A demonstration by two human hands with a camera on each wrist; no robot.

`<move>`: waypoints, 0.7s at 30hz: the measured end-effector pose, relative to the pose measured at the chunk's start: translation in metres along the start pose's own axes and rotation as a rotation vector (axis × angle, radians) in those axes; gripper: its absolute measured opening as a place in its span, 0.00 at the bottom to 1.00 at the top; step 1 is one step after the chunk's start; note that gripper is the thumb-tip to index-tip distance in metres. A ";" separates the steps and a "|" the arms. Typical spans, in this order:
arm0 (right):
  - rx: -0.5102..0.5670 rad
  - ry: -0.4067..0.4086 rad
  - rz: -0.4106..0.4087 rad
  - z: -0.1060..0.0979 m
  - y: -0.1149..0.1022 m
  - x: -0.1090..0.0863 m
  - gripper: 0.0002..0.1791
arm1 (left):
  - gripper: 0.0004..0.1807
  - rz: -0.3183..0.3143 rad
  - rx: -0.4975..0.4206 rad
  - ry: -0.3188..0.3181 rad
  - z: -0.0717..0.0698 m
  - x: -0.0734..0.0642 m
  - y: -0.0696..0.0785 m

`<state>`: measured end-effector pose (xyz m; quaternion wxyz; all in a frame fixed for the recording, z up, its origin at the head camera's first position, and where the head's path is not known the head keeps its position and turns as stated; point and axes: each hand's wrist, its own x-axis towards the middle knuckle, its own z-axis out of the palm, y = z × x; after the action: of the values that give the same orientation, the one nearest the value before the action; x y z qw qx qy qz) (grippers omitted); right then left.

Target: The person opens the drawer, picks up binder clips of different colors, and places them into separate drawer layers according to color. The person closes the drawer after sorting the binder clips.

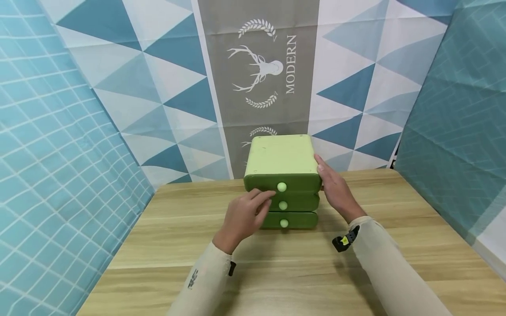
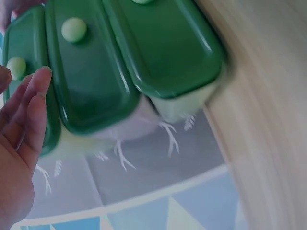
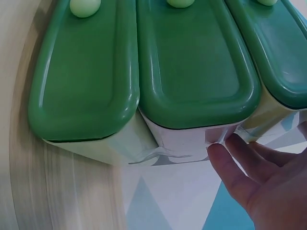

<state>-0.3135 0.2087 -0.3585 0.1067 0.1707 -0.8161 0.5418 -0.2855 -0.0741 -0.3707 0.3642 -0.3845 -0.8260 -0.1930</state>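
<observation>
A small chest with a pale green top (image 1: 281,153) stands on the table, its three dark green drawer fronts stacked one above another. Each front carries a round light green knob: the top knob (image 1: 281,187), the middle knob (image 1: 283,205) and the bottom knob (image 1: 284,223). Just left of and below the top knob is my left hand (image 1: 244,215), fingers loosely bent and not closed round it. In the left wrist view its fingertips are beside the top drawer front (image 2: 29,40). My right hand (image 1: 336,191) rests against the chest's right side, fingers fairly straight along it.
The chest stands on a wood-grain table (image 1: 189,232), near its back edge. Behind it hangs a patterned cloth (image 1: 261,44) with a deer head and triangles. Blue-green sheets (image 1: 59,131) line both sides.
</observation>
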 end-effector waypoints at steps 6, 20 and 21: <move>0.004 0.014 0.008 -0.003 0.001 -0.004 0.31 | 0.10 -0.051 0.012 -0.070 -0.009 -0.018 -0.014; -0.139 0.043 0.158 -0.007 0.039 -0.030 0.39 | 0.07 -0.258 0.032 -0.325 -0.018 -0.058 -0.045; -0.155 0.036 0.165 -0.006 0.041 -0.032 0.38 | 0.07 -0.276 0.036 -0.335 -0.018 -0.060 -0.047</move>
<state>-0.3003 0.2343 -0.4023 0.0892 0.0845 -0.8648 0.4869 -0.2870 -0.1440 -0.4060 0.1989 -0.2880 -0.9230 -0.1597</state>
